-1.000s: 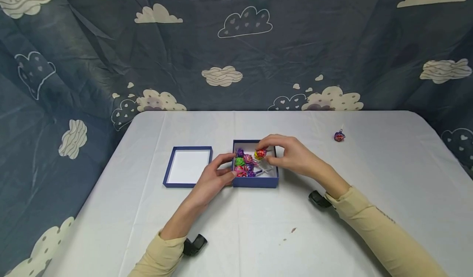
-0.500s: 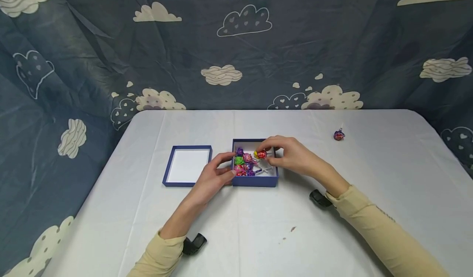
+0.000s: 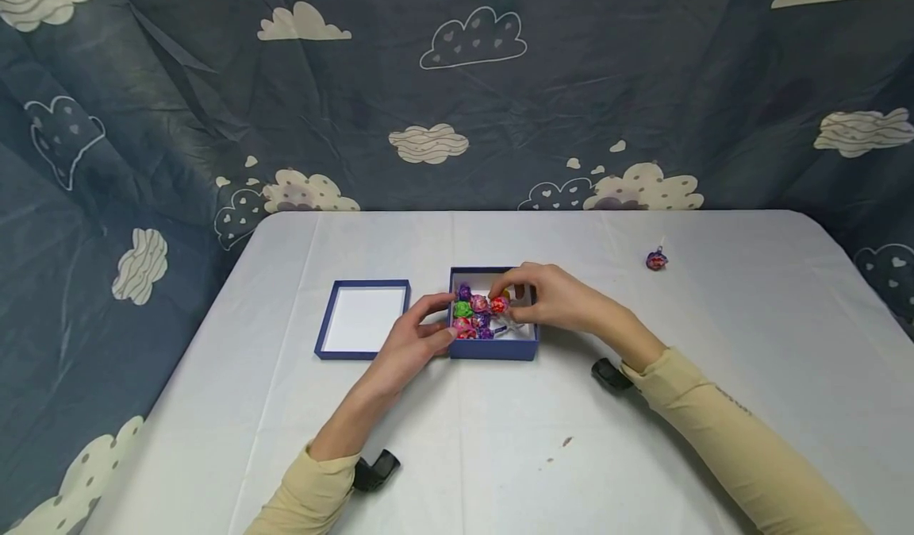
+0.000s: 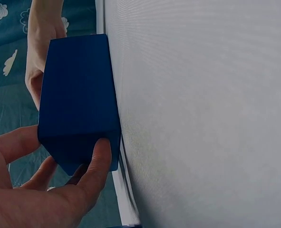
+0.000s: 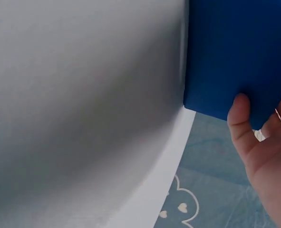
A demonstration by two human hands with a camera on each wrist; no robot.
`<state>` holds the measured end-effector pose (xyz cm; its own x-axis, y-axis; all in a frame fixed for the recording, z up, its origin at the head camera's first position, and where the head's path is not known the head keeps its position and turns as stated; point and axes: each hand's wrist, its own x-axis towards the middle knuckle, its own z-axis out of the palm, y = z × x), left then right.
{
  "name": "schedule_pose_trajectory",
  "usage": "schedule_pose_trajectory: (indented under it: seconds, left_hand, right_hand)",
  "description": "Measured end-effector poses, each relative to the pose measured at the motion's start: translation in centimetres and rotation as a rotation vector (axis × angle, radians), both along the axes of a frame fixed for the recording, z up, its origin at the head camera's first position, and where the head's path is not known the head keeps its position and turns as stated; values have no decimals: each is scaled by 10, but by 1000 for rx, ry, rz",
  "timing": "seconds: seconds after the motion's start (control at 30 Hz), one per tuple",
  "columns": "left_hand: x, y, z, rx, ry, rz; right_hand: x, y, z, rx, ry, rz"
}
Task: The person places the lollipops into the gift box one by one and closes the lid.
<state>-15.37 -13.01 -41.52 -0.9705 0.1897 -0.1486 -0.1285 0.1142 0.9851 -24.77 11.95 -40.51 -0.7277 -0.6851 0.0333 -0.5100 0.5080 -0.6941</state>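
Note:
A blue box (image 3: pixel 493 350) with a white inside stands on the table and holds several wrapped lollipops, such as a green lollipop (image 3: pixel 462 309) and a pink lollipop (image 3: pixel 479 304). My left hand (image 3: pixel 410 347) holds the box at its left side, fingertips against the outer wall and rim; in the left wrist view one finger (image 4: pixel 101 152) presses low on that end. Over the box's right half, my right hand (image 3: pixel 553 301) pinches a red lollipop (image 3: pixel 499 305) beside the other candies. Part of it is hidden by the fingers. The right wrist view shows only the box's outside near that hand.
Left of the box lies a blue-rimmed lid (image 3: pixel 362 318), white inside up. One purple-red lollipop (image 3: pixel 656 259) rests at the far right of the white table (image 3: pixel 678 456). A dark curtain (image 3: pixel 571 90) with cloud prints hangs behind the table.
My right hand has moved slightly left and lowered the red lollipop against the pink one; its yellow side has turned from view. The left hand stays at the box.

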Motion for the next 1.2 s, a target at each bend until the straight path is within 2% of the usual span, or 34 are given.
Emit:
schedule_pose_trajectory:
  seconds: [0.17,0.53,0.77,0.97,1.2]
  left_hand:
    - [0,0,0,2,2,0]
    - [1,1,1,0,-1,-1]
    - [1,2,1,2,-3,-4]
    - [1,1,1,11,-2,6]
    - [1,1,0,8,3,1]
  right_hand:
    - [0,-1,2,42,16,7]
    - [2,-6,6,101,-17,48]
    - [3,-5,6,90,-6,76]
    - [3,-5,6,88,16,75]
    - [2,-6,3,85,-23,42]
